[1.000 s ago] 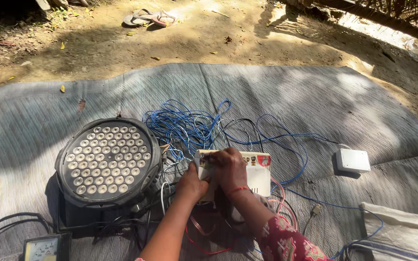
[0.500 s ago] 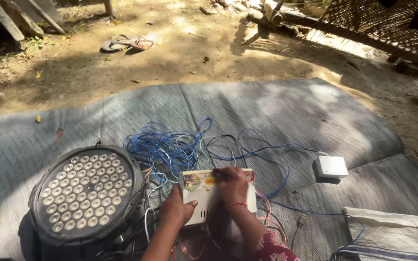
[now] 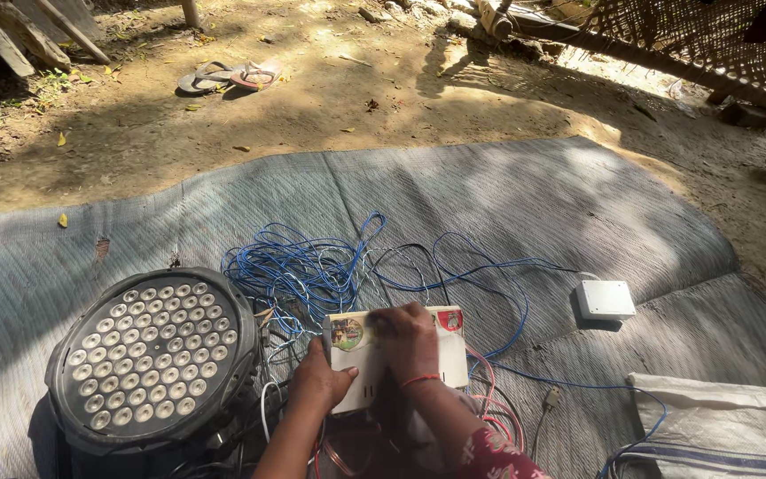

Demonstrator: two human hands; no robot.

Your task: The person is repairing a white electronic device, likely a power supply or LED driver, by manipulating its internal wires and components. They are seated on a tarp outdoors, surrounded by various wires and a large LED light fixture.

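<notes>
A flat white box with coloured pictures along its top edge lies over loose wires on a grey woven mat. My left hand grips the box at its lower left corner. My right hand rests on top of it with the fingers pressed flat, a red thread around the wrist. Just left of the box sits a round black stage lamp with several small LED lenses facing up.
A tangle of blue wire lies behind the box. A small white square box sits to the right, a white sack at lower right. A pair of sandals lies on the dirt beyond the mat.
The view has tilted upward, so the lamp, box and hands sit lower in the picture. Both hands have stayed on the white box.
</notes>
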